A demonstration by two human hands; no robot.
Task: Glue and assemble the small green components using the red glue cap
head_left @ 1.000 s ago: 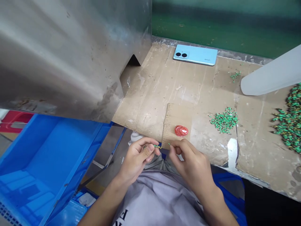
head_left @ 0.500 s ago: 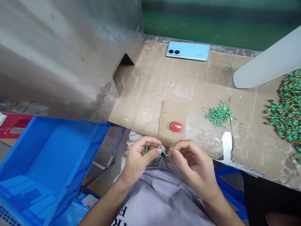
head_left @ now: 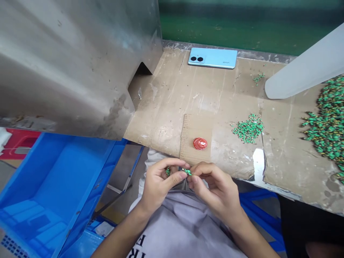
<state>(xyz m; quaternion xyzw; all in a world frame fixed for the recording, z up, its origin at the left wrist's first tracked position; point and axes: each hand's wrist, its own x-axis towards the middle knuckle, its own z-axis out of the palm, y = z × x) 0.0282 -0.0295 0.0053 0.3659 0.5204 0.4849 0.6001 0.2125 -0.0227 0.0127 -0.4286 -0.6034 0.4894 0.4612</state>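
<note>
Just past the table's front edge, above my lap, my two hands meet at the fingertips. Between thumb and forefinger, my left hand (head_left: 157, 182) pinches a small green piece (head_left: 187, 172) with yellow bits. More green bits (head_left: 168, 171) show inside its curled fingers. My right hand (head_left: 219, 188) is closed in a pinch at the right end of that piece; its fingertips partly cover a tiny green part. Beyond the hands lies a small oval of glossy red paste (head_left: 200, 143) on a cardboard patch (head_left: 197, 123). A small pile of tiny green parts (head_left: 248, 129) lies to its right.
A large heap of green and yellow pieces (head_left: 331, 120) covers the right side. A light-blue phone (head_left: 215, 58) lies at the back, left of a slanted white tube (head_left: 303, 66). A metal housing (head_left: 72, 64) rises on the left above a blue crate (head_left: 51, 186).
My right hand has moved left, bringing its tiny green part against the piece in my left hand. The gap between the fingertips has closed. The view has shifted slightly.
</note>
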